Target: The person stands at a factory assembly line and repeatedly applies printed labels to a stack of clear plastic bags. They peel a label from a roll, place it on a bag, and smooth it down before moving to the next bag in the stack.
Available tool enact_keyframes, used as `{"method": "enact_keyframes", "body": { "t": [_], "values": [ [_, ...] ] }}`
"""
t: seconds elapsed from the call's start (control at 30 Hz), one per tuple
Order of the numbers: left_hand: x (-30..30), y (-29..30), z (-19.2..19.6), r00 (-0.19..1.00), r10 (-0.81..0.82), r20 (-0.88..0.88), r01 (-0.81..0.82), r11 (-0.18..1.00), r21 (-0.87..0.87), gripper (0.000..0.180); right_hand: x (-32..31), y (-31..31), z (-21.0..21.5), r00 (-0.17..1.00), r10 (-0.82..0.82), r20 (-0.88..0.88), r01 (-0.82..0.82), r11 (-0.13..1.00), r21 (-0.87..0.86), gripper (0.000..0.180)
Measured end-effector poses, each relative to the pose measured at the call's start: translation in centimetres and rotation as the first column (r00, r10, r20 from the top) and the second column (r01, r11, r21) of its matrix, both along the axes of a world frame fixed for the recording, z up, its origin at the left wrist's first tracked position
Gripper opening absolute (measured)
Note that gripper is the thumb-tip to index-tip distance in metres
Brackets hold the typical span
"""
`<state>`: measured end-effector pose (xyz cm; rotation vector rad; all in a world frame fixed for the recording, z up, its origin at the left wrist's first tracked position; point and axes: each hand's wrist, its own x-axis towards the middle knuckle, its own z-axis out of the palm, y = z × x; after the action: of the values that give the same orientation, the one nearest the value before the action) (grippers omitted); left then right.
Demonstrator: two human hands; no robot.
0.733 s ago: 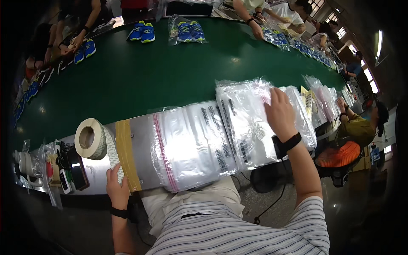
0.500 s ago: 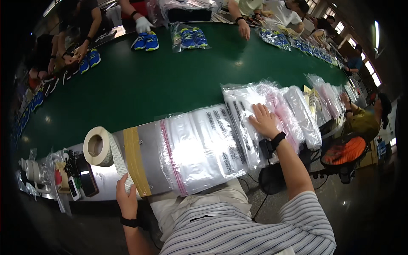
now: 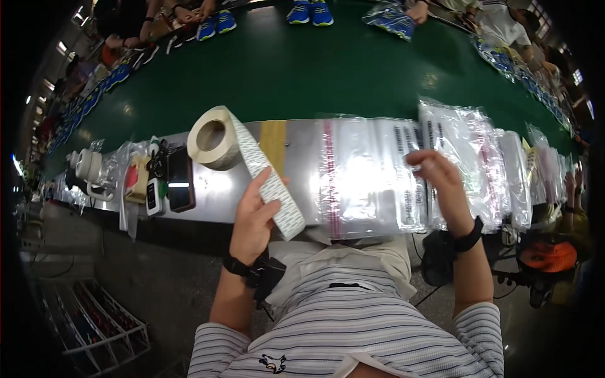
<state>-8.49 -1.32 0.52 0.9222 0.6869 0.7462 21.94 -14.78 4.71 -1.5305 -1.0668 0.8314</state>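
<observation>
My left hand point(image 3: 255, 214) pinches the loose strip of a label roll point(image 3: 197, 135) between thumb and fingers. Small printed stickers cover the label strip point(image 3: 287, 217), which runs slantwise from the roll past my hand. The roll stands on the metal ledge of the table. My right hand point(image 3: 446, 183) is over the right side of a stack of clear plastic bags point(image 3: 368, 170) with a red zip edge; its fingers are apart, slightly blurred and hold nothing. Beside it lies a second pile of clear bags point(image 3: 463, 151).
Beyond the ledge stretches a green conveyor belt point(image 3: 283, 82), with blue shoes point(image 3: 309, 12) on its far side. A phone point(image 3: 181, 179) and a white power strip point(image 3: 154, 195) lie left of the roll. An orange fan point(image 3: 547, 255) stands low at the right. Co-workers' hands point(image 3: 417, 11) show across the belt.
My left hand has lifted the label strip and brought it right, toward my body. My right hand has come off the right bag pile. The view has turned, and the belt's shoes have shifted.
</observation>
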Motion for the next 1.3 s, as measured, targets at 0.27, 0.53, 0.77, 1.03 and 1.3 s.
{"method": "enact_keyframes", "body": {
  "t": [0.27, 0.53, 0.77, 1.03, 1.3],
  "values": [
    [0.7, 0.0, 0.2, 0.990, 0.144, 0.015, -0.143, 0.989, -0.025, 0.060, -12.0, 4.1, -6.7, 0.675, 0.585, -0.450, -0.686, 0.722, -0.089, 0.019],
    [-0.5, -0.7, -1.3, 0.895, 0.347, -0.279, -0.217, 0.887, 0.408, 0.064, -10.8, 3.6, -6.0, 0.618, 0.444, -0.649, -0.643, 0.760, -0.093, 0.008],
    [0.7, -5.6, 2.0, 0.724, 0.342, -0.599, 0.351, 0.565, 0.747, 0.029, -11.4, 4.4, -6.3, 0.771, 0.596, -0.222, -0.574, 0.803, 0.162, 0.009],
    [2.4, -5.2, -0.4, 0.942, 0.154, -0.297, -0.044, 0.937, 0.347, 0.019, -11.1, 4.3, -6.0, 0.916, 0.399, 0.036, -0.400, 0.905, 0.144, 0.006],
    [1.8, -3.5, -1.2, 0.905, 0.110, -0.412, -0.018, 0.975, 0.221, 0.015, -11.8, 4.7, -7.2, 0.900, 0.310, 0.306, -0.368, 0.916, 0.156, 0.010]
  ]
}}
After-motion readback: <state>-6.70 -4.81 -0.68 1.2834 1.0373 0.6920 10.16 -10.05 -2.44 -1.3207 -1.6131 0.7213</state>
